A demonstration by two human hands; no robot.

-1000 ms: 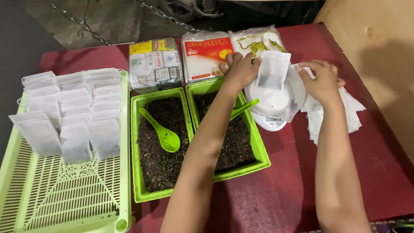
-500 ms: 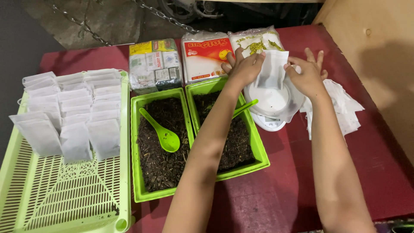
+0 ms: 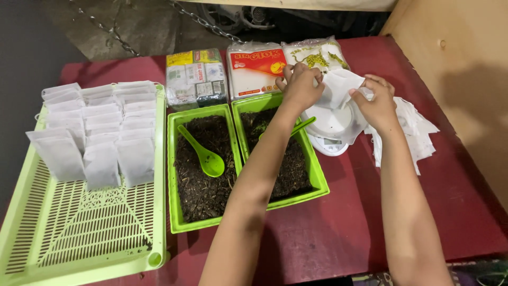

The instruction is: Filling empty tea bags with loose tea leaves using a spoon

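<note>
Together, the left hand (image 3: 300, 87) and right hand (image 3: 377, 103) pinch a white paper pouch (image 3: 338, 87). It hangs above the white scale (image 3: 333, 130), near the desk's (image 3: 344, 233) far edge.

Three plastic packs along the table's far edge, yellow-green (image 3: 196, 78), red-white (image 3: 255, 70), white-yellow (image 3: 315, 54) (partly hidden), small scale display (image 3: 332, 141)

Looks like a small home packing corner, set up on a dark red tabletop (image 3: 338, 238). Left of it, bare grey concrete floor (image 3: 106, 26) with a metal chain (image 3: 100, 29); on it, green plastic tubs of dark loose leaf (image 3: 203, 212), rows of filled white paper sachets (image 3: 95, 137), a small white kitchen scale (image 3: 330, 130).
</note>
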